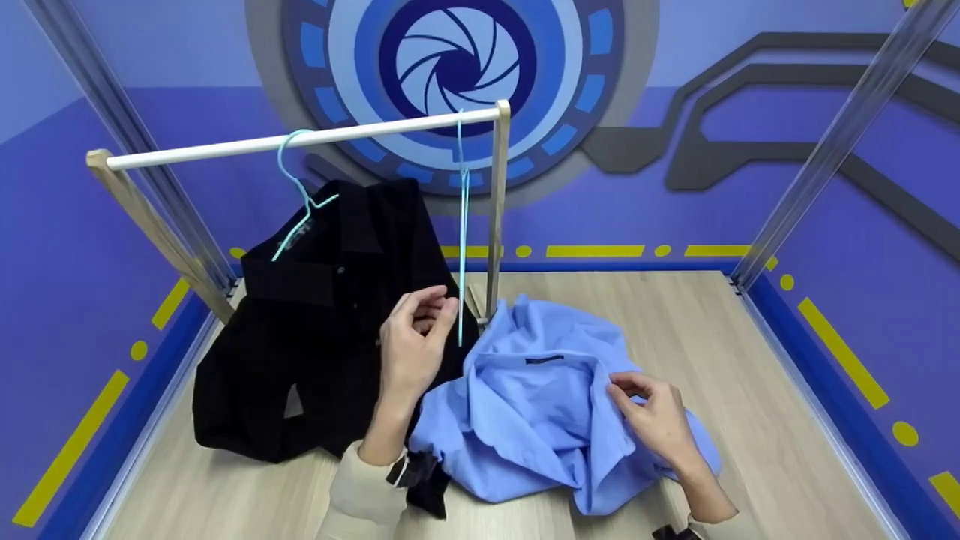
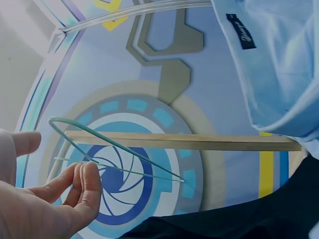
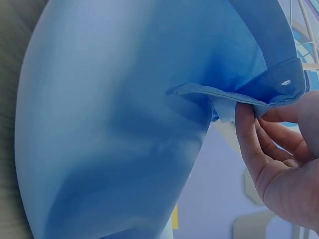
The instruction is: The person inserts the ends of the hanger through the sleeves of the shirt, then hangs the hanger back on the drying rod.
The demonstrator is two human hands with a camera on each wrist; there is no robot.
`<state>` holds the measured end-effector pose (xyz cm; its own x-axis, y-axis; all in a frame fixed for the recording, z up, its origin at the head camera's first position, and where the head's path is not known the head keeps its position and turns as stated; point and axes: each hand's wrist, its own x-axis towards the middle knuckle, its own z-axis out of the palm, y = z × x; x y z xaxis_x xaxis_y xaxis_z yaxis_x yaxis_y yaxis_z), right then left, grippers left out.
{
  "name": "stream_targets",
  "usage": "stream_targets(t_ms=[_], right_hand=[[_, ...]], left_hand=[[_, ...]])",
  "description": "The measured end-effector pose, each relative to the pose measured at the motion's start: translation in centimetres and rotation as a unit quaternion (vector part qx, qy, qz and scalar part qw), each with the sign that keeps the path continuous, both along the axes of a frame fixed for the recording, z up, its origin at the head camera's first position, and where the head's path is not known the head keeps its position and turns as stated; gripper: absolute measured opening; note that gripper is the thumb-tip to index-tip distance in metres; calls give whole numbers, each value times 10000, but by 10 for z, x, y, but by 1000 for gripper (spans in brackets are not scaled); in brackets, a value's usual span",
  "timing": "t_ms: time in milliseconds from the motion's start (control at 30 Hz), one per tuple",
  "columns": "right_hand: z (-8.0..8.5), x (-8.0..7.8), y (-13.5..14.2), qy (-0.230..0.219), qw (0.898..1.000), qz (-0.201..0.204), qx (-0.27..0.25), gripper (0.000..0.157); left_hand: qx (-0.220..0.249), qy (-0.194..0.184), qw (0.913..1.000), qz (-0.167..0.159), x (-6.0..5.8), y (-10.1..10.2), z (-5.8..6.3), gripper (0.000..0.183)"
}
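A light blue collared shirt (image 1: 540, 420) lies crumpled on the wooden surface, its collar spread and a dark label showing. My right hand (image 1: 656, 416) pinches its collar edge; in the right wrist view, thumb and fingers (image 3: 246, 129) meet at the cloth. My left hand (image 1: 412, 345) is raised beside a bare turquoise hanger (image 1: 462, 255) on the rack. The left wrist view shows its fingers (image 2: 89, 186) bent and the thumb apart from them, nothing held between. A black shirt (image 1: 322, 322) hangs on another turquoise hanger (image 1: 296, 176), left of my left hand.
The rack has a white rail (image 1: 375, 129) and wooden posts (image 1: 498, 202). The black shirt's lower part spreads onto the wooden surface (image 1: 690, 315) below. Blue panels with printed shapes and clear corner posts (image 1: 825, 142) surround the surface.
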<state>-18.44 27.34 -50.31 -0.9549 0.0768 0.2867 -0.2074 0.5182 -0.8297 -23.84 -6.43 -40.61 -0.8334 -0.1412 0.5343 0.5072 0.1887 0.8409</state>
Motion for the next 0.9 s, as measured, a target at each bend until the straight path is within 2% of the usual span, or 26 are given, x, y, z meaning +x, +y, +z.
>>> stream_targets(t_ms=[200, 367, 633, 900], right_hand=[[0, -1, 0, -18, 10000, 45, -23, 12], [0, -2, -1, -29, 9999, 78, -91, 12], [-2, -2, -1, 30, 9998, 139, -161, 12], [-4, -1, 0, -23, 9999, 126, -97, 13]], left_hand=[[-70, -61, 9999, -89, -9, 7, 6, 32], [-128, -87, 9998, -134, -13, 8, 10, 29], [-153, -167, 9997, 3, -13, 5, 15, 15], [48, -450, 9989, 149, -11, -5, 18, 14]])
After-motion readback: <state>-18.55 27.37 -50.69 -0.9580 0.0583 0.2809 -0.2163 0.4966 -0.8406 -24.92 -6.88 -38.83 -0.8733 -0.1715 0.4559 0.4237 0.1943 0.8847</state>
